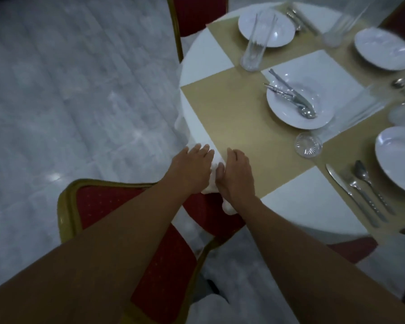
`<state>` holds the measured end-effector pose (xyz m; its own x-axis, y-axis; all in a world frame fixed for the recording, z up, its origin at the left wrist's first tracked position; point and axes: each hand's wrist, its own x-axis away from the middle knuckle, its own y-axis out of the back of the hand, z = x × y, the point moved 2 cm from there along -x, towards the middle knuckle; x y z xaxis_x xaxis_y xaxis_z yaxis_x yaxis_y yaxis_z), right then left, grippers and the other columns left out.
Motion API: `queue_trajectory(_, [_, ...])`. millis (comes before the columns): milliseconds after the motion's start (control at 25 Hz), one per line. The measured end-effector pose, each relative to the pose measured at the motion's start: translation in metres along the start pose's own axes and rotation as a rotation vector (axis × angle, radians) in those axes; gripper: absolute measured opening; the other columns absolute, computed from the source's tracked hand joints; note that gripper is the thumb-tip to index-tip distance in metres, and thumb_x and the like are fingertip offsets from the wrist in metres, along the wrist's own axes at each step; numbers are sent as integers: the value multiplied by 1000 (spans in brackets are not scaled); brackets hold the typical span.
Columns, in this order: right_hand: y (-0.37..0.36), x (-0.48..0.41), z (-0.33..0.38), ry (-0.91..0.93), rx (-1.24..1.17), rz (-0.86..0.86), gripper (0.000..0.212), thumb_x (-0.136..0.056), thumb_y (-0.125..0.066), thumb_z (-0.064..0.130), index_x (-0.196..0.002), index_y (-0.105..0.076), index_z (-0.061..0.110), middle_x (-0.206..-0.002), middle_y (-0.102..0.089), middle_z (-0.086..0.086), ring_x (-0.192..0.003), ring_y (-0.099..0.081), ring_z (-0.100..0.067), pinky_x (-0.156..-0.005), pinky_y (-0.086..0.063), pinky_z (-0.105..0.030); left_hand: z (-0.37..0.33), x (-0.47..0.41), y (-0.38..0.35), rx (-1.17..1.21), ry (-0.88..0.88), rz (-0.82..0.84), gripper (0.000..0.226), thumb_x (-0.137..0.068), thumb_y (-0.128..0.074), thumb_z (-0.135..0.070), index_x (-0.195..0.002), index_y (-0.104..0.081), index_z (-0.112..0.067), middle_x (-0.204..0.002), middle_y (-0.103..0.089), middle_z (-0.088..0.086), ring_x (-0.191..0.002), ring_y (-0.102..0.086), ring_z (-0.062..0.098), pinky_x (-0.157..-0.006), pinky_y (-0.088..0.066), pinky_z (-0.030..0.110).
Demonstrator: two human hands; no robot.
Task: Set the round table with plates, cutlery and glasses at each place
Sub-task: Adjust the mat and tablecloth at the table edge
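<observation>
At the table [302, 203] edge the left hand [192, 170] was pressed flat on the tablecloth [197, 58] and the right hand [235, 176] was curled round its bunched fold, a red chair [108, 206] just below. Four plates [265, 25] and four glasses [255, 43] were counted, loose cutlery [290, 94] piled in one plate.

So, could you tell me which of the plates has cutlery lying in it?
The middle plate: a bundle of cutlery lies in it, while the other three plates hold none.
</observation>
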<state>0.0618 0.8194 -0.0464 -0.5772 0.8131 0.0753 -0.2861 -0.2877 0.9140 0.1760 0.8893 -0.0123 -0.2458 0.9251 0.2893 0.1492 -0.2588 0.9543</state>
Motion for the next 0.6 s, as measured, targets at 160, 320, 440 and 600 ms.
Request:
queue_trajectory(160, [-5,-16,18,-98,-38,-35,50,-97,-52,22,-142,-47,1,-139,-52,-17,-125,-49,-32,-106,-42,-42,31,-28,7,-4,-71,25,63,-100,-43,-30,-156,-21,-13,-164,-18,6,-151,-16,22,-120,-23,42])
queue_trajectory(320, [-6,-28,27,-194,-49,-56,48,-94,-52,17,-139,-50,2,-132,-55,-16,-118,-52,-31,-101,-45,-42,46,-57,12,-3,-164,78,63,-101,-42,-32,-156,-18,-14,-165,-15,5,-152,-13,22,-121,-20,44])
queue_trajectory(440, [-13,-37,36,-269,-86,-68,45,-90,-53,10,-134,-51,-2,-125,-56,-20,-110,-53,-34,-95,-47,-46,65,-76,16,-21,-256,102,62,-103,-40,-33,-157,-16,-14,-165,-12,5,-152,-12,22,-121,-17,44])
queue_trajectory(600, [-23,-44,69,-432,-97,-109,45,-87,-55,5,-131,-53,-8,-120,-57,-26,-107,-53,-40,-95,-43,-47,111,-86,29,-50,-378,136,61,-103,-37,-33,-157,-17,-13,-165,-13,6,-152,-12,22,-121,-18,44])
